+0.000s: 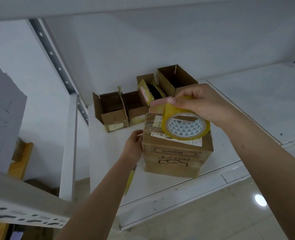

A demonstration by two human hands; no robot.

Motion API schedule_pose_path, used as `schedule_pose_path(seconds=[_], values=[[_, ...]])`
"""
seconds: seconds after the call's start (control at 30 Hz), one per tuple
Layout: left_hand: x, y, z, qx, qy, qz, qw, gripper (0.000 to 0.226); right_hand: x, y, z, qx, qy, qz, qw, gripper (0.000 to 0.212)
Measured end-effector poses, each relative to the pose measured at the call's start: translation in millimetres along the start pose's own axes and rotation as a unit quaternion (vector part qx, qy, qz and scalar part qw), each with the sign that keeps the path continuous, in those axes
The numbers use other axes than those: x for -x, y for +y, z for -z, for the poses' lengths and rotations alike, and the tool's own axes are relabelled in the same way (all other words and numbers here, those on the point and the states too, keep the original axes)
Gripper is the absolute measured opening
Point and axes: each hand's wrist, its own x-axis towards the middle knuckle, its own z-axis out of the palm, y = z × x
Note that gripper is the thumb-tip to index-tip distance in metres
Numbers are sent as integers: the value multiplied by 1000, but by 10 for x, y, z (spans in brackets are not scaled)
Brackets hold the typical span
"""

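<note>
Closed brown carton [177,155] stood upright near shelf [105,153] front edge; yellowish clear tape roll [184,129] hung tilted just over its top.

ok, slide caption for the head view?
Right hand holds a tape roll over a cardboard box on a white shelf; left hand holds its side.

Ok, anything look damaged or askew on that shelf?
Yes: the open boxes at the back have torn, ragged flaps with yellowed tape scraps, and they stand crooked. The closed box under the tape roll in the right hand is creased but whole; the left hand rests on its side.
</note>
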Motion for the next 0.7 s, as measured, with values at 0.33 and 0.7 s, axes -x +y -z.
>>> schedule_pose_path(seconds=[0.33,0.7], values=[[152,738,179,-188,-170,-352,901,98,-10,14,12,22,-12,16,1000,47],[71,770,-31,-495,-155,-297,802,128,262,450,181,-204,-79,-41,975,34]])
